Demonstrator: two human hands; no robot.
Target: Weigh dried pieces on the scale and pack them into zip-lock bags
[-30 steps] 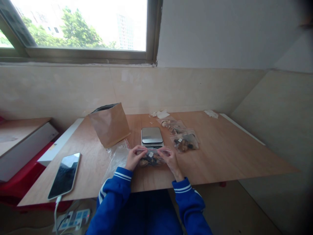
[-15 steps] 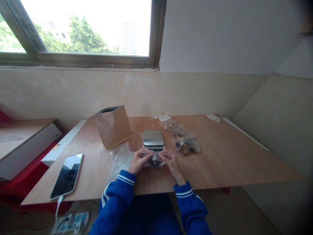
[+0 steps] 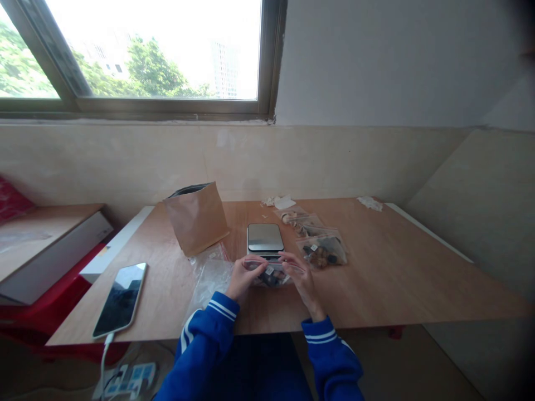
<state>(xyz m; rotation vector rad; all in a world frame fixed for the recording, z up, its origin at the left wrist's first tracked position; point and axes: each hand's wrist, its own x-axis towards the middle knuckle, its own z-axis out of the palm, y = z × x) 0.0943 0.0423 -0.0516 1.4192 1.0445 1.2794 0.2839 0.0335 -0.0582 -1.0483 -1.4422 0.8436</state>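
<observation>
A clear zip bag [image 3: 273, 277] with dark and brown pieces and a small white packet inside is held between both hands, close to the table's front edge. My left hand [image 3: 246, 275] pinches the left part of its top strip. My right hand [image 3: 301, 280] pinches the same strip further right, fingers bent over it. Just behind the bag stands a kitchen scale [image 3: 265, 238] with a bare silver plate; its front is partly hidden by my fingers and the bag. Flat clear plastic bags [image 3: 211, 281] lie left of my left hand.
An open brown paper pouch [image 3: 196, 220] stands at the back left. Several filled zip bags [image 3: 321, 252] lie right of the scale. A phone [image 3: 121, 301] with a white cable [image 3: 103, 362] lies at the left edge. White scraps [image 3: 285, 202] sit at the back.
The whole view has shifted slightly. Both hands stay on the bag's top strip; the right hand's fingers have lifted and bent a little more over it.
</observation>
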